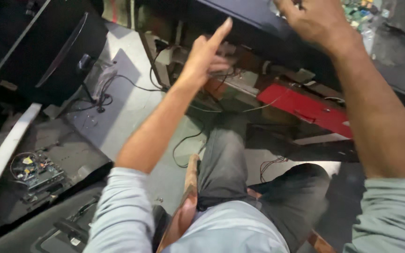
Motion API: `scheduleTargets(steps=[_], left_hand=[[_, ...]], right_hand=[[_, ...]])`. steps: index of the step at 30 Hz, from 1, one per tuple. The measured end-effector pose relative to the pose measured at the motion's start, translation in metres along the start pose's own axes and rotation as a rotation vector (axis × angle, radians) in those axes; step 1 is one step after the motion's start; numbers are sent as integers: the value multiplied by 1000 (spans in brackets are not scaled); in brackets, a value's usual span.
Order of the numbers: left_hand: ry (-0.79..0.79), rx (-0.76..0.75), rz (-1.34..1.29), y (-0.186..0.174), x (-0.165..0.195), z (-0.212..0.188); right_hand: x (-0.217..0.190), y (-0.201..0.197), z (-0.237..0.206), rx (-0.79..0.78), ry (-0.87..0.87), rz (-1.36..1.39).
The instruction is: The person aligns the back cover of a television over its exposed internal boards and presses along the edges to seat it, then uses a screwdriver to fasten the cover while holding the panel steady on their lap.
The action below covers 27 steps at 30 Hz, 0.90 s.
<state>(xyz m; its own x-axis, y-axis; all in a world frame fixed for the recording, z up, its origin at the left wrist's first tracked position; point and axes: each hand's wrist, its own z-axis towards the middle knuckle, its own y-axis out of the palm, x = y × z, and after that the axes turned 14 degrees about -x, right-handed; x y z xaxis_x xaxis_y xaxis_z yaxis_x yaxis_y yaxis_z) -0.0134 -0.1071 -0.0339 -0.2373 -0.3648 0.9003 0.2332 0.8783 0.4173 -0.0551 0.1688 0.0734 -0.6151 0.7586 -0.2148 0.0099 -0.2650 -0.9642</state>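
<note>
Head view, looking down past own lap to a cluttered workshop floor. Left hand [206,55] raised mid-frame, index finger stretched straight up and to the right, tip touching or just short of the lower edge of a dark panel [254,21] that runs across the far top of the scene; other fingers loosely curled, blurred, grasping nothing. Right hand [312,18] at far right top, back of hand toward the camera, fingers reaching over the upper face of the same panel; fingertips cut off by the frame edge, so cannot tell whether they clamp the panel or only rest on it. Both forearms bare, pale blue sleeves [123,213] pushed up near the elbows. Beneath the panel, a tangle of thin wires [221,75] and pale brackets, then a red flat part [308,107] lying far right, just under the right forearm. Grey trousered knees [258,182] near centre, a wooden handle or stool leg [189,187] between them, which one is unclear. Near left, a green circuit board [36,169] with coloured leads sits on a dark sheet, a white strip [5,150] slanting beside it. Far left, a large black curved housing [43,47], black cables [118,82] trailing from it over the pale floor [127,117].
</note>
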Motion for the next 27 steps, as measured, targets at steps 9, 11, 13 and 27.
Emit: scheduleTargets(steps=[9,11,13,27], left_hand=[[1028,-20,1735,-7,90,-18],[972,-186,1843,4,106,0],[908,-342,1909,15,117,16],[389,-516,2004,52,139,76]], right_hand=[[-27,-38,-86,-83,96,-373],[-35,-38,-87,-114,116,-441],[-42,-38,-86,-161,147,-506],[47,-63,-57,-280,-146,-26]])
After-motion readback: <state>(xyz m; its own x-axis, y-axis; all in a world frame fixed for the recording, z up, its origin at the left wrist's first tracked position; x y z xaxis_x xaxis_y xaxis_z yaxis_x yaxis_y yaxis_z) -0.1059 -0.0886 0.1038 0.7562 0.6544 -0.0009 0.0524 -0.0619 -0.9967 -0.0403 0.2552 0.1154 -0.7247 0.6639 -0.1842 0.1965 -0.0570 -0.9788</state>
